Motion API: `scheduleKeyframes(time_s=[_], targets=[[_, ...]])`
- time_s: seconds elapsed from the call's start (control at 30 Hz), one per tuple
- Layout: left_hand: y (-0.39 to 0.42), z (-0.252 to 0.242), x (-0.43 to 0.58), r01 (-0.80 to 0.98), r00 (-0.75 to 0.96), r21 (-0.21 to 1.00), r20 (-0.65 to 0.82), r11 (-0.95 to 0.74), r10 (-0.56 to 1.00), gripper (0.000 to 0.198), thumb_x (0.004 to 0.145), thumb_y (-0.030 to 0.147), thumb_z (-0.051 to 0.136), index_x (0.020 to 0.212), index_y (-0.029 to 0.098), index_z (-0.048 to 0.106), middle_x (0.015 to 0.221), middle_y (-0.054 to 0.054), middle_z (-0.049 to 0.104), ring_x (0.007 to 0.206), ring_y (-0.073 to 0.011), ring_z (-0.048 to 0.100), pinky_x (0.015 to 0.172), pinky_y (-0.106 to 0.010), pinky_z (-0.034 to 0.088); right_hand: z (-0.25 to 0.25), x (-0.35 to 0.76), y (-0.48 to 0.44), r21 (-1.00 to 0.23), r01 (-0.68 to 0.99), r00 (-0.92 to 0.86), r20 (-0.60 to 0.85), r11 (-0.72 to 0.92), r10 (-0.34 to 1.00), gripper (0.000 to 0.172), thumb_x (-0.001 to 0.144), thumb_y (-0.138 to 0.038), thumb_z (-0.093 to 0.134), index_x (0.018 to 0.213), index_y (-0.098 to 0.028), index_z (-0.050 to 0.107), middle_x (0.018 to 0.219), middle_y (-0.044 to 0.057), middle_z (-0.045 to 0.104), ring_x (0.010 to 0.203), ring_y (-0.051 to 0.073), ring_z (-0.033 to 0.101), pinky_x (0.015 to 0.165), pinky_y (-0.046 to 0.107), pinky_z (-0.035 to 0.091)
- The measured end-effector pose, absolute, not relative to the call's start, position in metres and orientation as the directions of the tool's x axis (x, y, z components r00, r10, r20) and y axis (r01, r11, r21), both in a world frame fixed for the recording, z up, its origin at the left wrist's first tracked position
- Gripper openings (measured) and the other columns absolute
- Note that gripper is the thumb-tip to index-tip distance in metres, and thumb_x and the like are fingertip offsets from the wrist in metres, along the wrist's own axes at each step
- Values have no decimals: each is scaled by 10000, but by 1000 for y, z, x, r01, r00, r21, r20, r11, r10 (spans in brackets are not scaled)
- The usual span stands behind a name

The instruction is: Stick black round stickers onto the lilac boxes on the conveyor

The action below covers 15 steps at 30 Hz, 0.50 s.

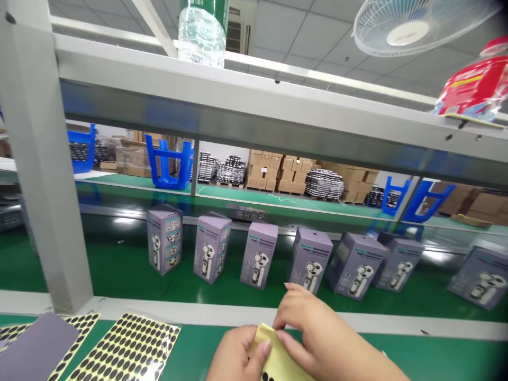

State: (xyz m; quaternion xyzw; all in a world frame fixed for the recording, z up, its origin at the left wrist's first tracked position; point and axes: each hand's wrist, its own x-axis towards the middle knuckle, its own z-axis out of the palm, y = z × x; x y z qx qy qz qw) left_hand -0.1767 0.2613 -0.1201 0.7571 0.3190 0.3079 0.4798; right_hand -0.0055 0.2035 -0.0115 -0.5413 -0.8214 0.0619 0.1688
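My left hand grips the edge of a yellow sticker sheet between thumb and fingers, low in the middle of the view. A few black round stickers show at the sheet's bottom. On the right, my right hand has its fingers curled together at the sheet's top corner; whatever lies between its fingertips is too small to make out. Beyond my hands stands a purple fan box. Another sheet of black round stickers lies on the green table to the left.
Several purple boxes stand along the green conveyor. A metal post rises at left, and a shelf beam crosses above. A purple card covers stickers at lower left.
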Motion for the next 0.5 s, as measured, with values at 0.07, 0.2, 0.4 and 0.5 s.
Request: scheduleKeyframes(time_s=[0.07,0.2,0.4,0.5], targets=[[260,-119,-177,171,614,924,172,-342,771,451,881,498,456,757,115,660,734,-76,652,690,-188,548,647,-246,400,-12,-7,204,-270,868,-370,207,416,906,162,835,-151,536,791,-230,670,750,-22,650,776,153,564,1100,414,267],[261,-119,-177,109,623,945,176,-308,762,496,883,546,467,828,109,696,792,-95,694,740,-217,610,675,-256,437,8,1,217,-200,878,-370,290,434,882,225,912,-193,471,827,-224,677,781,-14,676,737,147,577,1084,424,282],[264,-119,-180,35,631,971,163,-237,759,585,864,627,491,992,106,724,907,-127,731,835,-257,680,727,-281,496,70,22,294,204,954,-294,500,219,815,306,954,-253,425,911,-170,716,908,89,687,901,231,574,846,362,416],[263,-119,-182,3,652,981,144,-193,744,597,857,633,508,1026,99,717,897,-130,728,833,-257,683,728,-284,504,83,33,328,251,942,-316,427,224,847,277,920,-220,480,820,-155,729,854,99,691,853,229,593,820,347,415]])
